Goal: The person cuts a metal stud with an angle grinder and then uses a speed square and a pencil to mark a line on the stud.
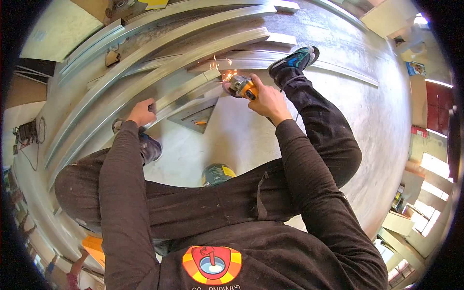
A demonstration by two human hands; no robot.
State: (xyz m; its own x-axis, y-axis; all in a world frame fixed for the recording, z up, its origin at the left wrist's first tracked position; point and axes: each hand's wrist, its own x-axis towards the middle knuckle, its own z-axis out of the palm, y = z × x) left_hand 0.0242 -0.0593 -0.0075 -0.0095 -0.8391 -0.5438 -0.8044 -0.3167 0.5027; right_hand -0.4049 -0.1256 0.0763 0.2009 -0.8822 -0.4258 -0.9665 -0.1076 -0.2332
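My right hand (269,100) is wrapped round an orange angle grinder (245,89). The grinder's disc is at the end of a metal profile (186,89), and sparks fly up there. Lower down the same profile, my left hand (141,113) is closed, its fingers curled at the metal; what exactly they grip is partly hidden. Between my hands a dark triangular plate (194,116) lies on the floor with an orange-tipped pencil-like item (199,123) on it.
Long metal profiles (159,41) lie across the floor at the upper left. My shoe (295,62) rests near their ends. A dark green container (217,174) stands between my legs. Shelves and boxes line the right side.
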